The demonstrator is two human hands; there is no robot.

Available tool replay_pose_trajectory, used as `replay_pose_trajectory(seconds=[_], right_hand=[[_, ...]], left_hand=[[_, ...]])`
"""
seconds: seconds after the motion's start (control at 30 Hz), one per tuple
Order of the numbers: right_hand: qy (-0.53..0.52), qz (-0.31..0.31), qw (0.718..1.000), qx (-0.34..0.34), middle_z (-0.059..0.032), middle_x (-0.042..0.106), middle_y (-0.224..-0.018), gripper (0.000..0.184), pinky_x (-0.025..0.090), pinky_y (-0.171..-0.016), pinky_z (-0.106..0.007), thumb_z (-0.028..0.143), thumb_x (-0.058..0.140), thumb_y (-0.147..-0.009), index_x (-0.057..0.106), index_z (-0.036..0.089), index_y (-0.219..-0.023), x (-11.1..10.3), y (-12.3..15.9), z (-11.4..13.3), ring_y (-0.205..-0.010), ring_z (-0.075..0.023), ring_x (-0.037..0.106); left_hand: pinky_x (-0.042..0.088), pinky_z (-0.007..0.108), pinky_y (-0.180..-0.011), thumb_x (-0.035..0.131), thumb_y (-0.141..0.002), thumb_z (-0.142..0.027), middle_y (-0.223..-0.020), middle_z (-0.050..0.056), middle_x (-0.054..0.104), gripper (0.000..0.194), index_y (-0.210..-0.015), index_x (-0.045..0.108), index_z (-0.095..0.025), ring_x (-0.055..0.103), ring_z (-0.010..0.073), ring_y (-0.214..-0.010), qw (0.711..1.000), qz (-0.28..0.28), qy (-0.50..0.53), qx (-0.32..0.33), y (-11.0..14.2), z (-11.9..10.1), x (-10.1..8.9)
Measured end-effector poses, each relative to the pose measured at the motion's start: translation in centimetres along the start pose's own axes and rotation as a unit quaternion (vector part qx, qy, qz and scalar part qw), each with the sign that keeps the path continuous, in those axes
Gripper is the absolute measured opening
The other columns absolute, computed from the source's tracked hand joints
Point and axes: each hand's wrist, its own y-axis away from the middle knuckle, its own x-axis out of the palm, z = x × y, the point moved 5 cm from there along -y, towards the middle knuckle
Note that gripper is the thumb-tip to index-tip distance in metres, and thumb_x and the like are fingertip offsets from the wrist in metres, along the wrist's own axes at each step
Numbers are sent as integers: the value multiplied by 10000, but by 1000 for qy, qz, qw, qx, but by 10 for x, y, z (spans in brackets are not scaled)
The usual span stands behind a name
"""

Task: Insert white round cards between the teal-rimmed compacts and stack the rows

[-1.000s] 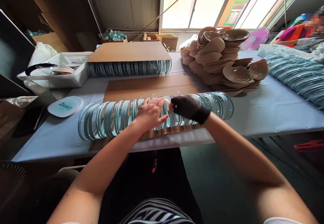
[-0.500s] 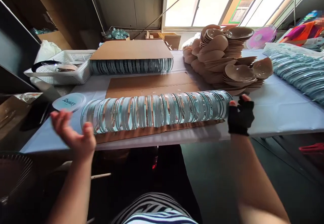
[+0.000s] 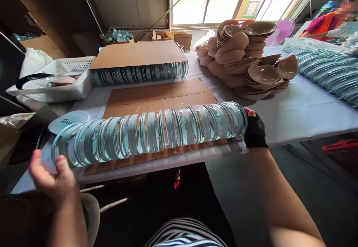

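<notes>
A long row of clear round plastic cases with bluish rims stands on edge across a brown cardboard sheet. Bare and open, my left hand is just off the row's left end, thumb and fingers spread, slightly blurred. My right hand, in a black fingerless glove, rests against the right end; its thumb shows, and the other fingers are mostly hidden. It appears flat against the last case rather than wrapped round it. Behind the left end lies a pale round printed disc, partly covered by the row.
Behind lies another row of cases under a cardboard sheet. A white basket is at left, piled beige cups at back right. More stacked cases lie far right, near a person in orange.
Both hands have left the middle of the row for its two ends. The row now reaches further left, covering part of the printed disc. The right hand has come against the right end.
</notes>
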Motion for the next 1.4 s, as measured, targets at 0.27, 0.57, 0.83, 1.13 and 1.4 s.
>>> replay_pose_trajectory(seconds=[0.27,0.57,0.83,1.13,1.4], right_hand=[[23,349,878,-327,-58,725,-1075,271,466,-865,-277,256,565,-875,691,211,-1111,37,-20,200,-989,-196,659],[138,597,703,-361,-47,715,-892,535,440,-627,-239,168,610,-718,642,144,-1251,111,-39,253,-665,-127,588],[70,435,786,-434,-41,737,-845,263,427,-683,-228,118,601,-690,751,138,-904,58,-21,248,-752,-154,639],[67,345,855,-382,-122,701,-1137,349,501,-771,-348,226,413,-939,710,214,-1123,55,150,134,-955,-257,665],[42,216,938,-267,-89,719,-1121,350,472,-878,-302,322,423,-967,703,203,-1140,8,46,130,-1014,-220,659]], left_hand=[[317,510,-1180,559,-908,-434,-1546,96,392,552,-1410,469,-223,328,299,-1446,913,247,-11,325,-6,-202,121],[279,550,-1154,450,-919,-579,-1515,94,442,671,-1480,399,-215,377,290,-1416,860,356,-142,337,4,-223,177],[272,547,-1152,492,-906,-548,-1484,79,483,631,-1466,416,-268,414,284,-1384,861,369,-130,325,0,-225,175],[251,526,-1163,516,-892,-564,-1459,69,508,614,-1435,445,-286,422,273,-1370,865,376,-120,310,-3,-224,172],[287,469,-1171,416,-958,-525,-1490,72,480,542,-1401,494,-224,396,237,-1404,879,341,-59,329,-2,-250,175]])
